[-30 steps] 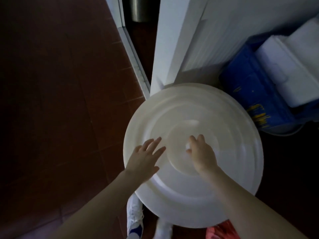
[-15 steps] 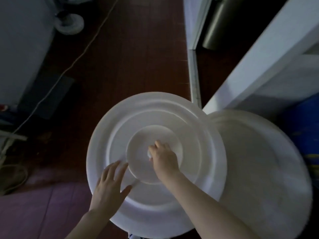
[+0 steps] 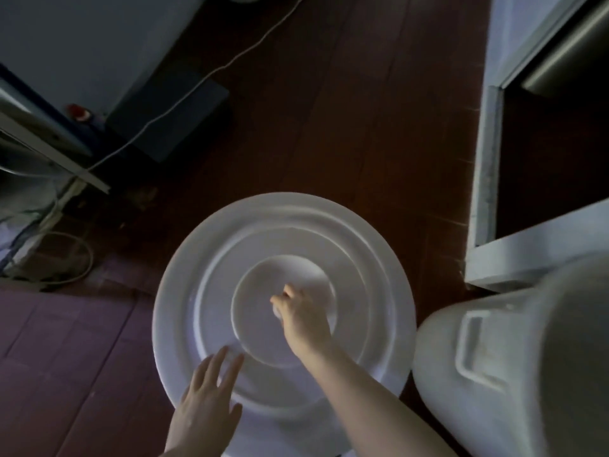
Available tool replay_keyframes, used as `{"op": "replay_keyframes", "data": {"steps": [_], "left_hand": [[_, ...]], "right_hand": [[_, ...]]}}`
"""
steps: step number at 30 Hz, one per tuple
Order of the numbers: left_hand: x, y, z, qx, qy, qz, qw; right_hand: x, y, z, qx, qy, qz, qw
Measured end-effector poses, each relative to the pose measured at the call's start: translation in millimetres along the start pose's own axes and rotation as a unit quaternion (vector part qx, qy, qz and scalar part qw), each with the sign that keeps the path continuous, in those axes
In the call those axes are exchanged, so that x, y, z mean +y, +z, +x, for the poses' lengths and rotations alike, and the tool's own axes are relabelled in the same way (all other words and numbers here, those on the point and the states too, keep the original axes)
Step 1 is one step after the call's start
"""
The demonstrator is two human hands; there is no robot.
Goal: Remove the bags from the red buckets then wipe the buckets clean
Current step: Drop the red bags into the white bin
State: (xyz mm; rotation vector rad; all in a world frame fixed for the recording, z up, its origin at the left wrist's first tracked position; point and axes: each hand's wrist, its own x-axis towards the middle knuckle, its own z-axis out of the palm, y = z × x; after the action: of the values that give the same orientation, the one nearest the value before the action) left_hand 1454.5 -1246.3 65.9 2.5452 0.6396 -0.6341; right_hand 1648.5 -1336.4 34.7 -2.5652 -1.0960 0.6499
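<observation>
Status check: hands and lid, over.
Right hand grips white lid at centre. Left hand open on its near rim. White tub close on right.

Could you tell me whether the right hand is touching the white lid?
Touching. The head view shows the right hand gripping the white lid at its centre.

- You have two hands in view: your left hand (image 3: pixel 207 400) and your right hand (image 3: pixel 304 319).
- You can see one round white lid (image 3: pixel 283 232).
- You can see one large white tub (image 3: pixel 527 374), with one moulded handle (image 3: pixel 474 351) on its side.
- One white cable (image 3: pixel 184 100) is on your floor.
- There is one dark flat block (image 3: pixel 174 127).
- There is one small red object (image 3: pixel 76 111), too dim to tell what it is.
- There is one pale loop of hose (image 3: pixel 86 258).
</observation>
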Motion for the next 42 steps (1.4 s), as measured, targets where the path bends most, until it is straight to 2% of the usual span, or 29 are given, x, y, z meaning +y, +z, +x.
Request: {"op": "replay_keyframes", "data": {"steps": [5, 10, 16, 21, 27, 30, 35, 39, 42], "left_hand": [[-41, 101, 75, -0.035, -0.005, 0.008, 0.999], [-70, 198, 153, -0.086, 0.061, 0.071, 0.992], [-94, 256, 201, -0.145, 0.115, 0.141, 0.973], [-78, 220, 171, -0.178, 0.101, 0.144, 0.968], [-4, 128, 90, -0.193, 0.147, 0.141, 0.960], [56, 85, 48, -0.184, 0.202, 0.095, 0.957], [164, 31, -22, -0.178, 0.235, 0.106, 0.950], [240, 20, -79, -0.153, 0.323, 0.125, 0.925], [280, 38, -118, -0.183, 0.345, 0.127, 0.912]], "right_hand": [[59, 125, 41, -0.041, 0.015, -0.025, 0.999], [130, 227, 73, -0.079, 0.021, -0.032, 0.996], [167, 290, 86, -0.072, 0.060, 0.015, 0.995], [149, 244, 35, -0.049, 0.100, 0.047, 0.993], [101, 127, -107, -0.079, 0.188, 0.119, 0.972], [71, 66, -186, -0.036, 0.259, 0.167, 0.951], [52, -14, -303, 0.045, 0.358, 0.205, 0.910], [61, -46, -394, 0.111, 0.426, 0.225, 0.869], [76, -53, -461, 0.148, 0.468, 0.231, 0.840]]}}
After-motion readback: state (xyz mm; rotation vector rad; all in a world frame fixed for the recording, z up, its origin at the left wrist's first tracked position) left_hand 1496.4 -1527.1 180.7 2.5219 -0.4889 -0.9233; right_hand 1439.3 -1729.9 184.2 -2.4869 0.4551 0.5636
